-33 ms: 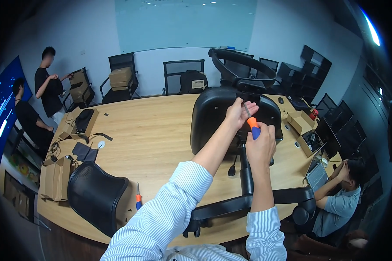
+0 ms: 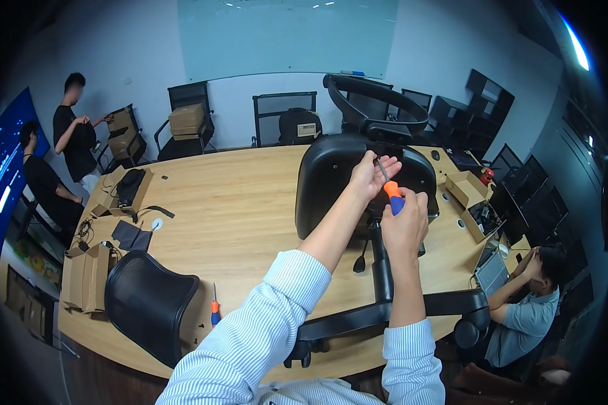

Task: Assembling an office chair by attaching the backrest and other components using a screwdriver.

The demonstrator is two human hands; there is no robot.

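"Where is the screwdriver [image 2: 392, 192], seen from here?"

"Above the tabletop [image 2: 243, 209], in front of the black chair seat [image 2: 321, 185], its shaft slanting up and away from the wearer. The right hand [image 2: 407, 228] is closed around the orange-and-blue handle. The left hand [image 2: 366, 177] is at the tip end, palm partly open; whether its thumb and finger pinch the shaft or a small part, I cannot tell."

"Why two hands?"

"Presumably one turns while the other steadies the tip. The seat lies with its underside toward the wearer, probably to bring the fixing holes within reach, the column [image 2: 383, 277] and wheeled base [image 2: 344, 321] extending toward the near edge."

"And the parts at left?"

"A mesh backrest [image 2: 145, 304] lies apart, with a second screwdriver [image 2: 215, 314] and small dark screws [image 2: 198, 331] beside it, likely kept handy."

"Any change from the earlier frame?"

"Scarcely any: hands, tool and seat hold the same positions; only the striped sleeves [image 2: 250, 337] are very slightly shifted."
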